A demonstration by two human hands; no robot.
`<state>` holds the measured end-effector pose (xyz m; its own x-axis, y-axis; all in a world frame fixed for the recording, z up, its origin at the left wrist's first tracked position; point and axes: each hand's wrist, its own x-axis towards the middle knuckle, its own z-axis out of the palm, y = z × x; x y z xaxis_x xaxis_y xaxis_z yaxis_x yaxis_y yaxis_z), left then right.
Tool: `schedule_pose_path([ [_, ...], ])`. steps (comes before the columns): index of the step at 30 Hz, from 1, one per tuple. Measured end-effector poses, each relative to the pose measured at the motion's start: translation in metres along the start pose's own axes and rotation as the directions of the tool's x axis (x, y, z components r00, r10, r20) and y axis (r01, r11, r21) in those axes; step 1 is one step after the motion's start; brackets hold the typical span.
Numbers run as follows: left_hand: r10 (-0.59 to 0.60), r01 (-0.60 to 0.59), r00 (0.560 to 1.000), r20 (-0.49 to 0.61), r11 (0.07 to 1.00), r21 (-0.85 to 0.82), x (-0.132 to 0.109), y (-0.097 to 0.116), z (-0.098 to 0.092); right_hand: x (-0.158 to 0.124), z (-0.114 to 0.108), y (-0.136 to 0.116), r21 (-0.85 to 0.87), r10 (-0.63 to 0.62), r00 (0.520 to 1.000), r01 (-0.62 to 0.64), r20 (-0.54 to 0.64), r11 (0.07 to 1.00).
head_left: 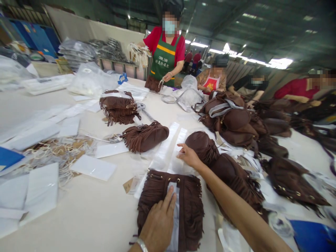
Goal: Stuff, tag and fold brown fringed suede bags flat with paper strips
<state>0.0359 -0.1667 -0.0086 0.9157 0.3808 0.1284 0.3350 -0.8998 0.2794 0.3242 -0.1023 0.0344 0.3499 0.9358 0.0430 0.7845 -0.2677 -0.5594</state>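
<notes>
A brown fringed bag lies flat on the table in front of me, with metal eyelets along its top edge. Down its middle runs a pale plastic-like strip. My left hand presses on this strip with its fingers stretched out. Beyond the bag's top edge, my right hand hovers over clear plastic strips, its index finger extended and the other fingers partly curled; whether it touches them or pinches anything is unclear. A small brown tag sits beside the bag's left edge.
More brown bags lie ahead and are heaped at the right. White packets and tangled strings cover the left of the table. A person in a green apron stands across, holding white strings. Other people are at the right.
</notes>
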Motion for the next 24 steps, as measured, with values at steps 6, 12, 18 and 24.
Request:
schedule_pose_path([
  [6,0.024,-0.024,0.999,0.021,1.0,0.005,0.001,-0.002,-0.003,0.011,-0.003,0.007,0.05,0.002,0.999,-0.004,0.046,0.999],
  [12,0.023,-0.023,0.999,0.029,1.0,0.009,0.003,-0.002,-0.005,0.008,0.0,0.006,0.013,-0.024,0.998,0.023,0.053,1.0],
  [18,0.039,-0.039,0.999,0.017,0.999,0.005,0.0,-0.002,0.0,0.002,-0.006,-0.004,-0.123,-0.09,0.996,0.092,0.024,0.988],
  [24,0.029,-0.029,1.0,0.009,0.999,0.028,-0.001,0.0,-0.004,-0.006,-0.007,-0.008,-0.276,-0.156,0.987,0.162,0.045,0.948],
])
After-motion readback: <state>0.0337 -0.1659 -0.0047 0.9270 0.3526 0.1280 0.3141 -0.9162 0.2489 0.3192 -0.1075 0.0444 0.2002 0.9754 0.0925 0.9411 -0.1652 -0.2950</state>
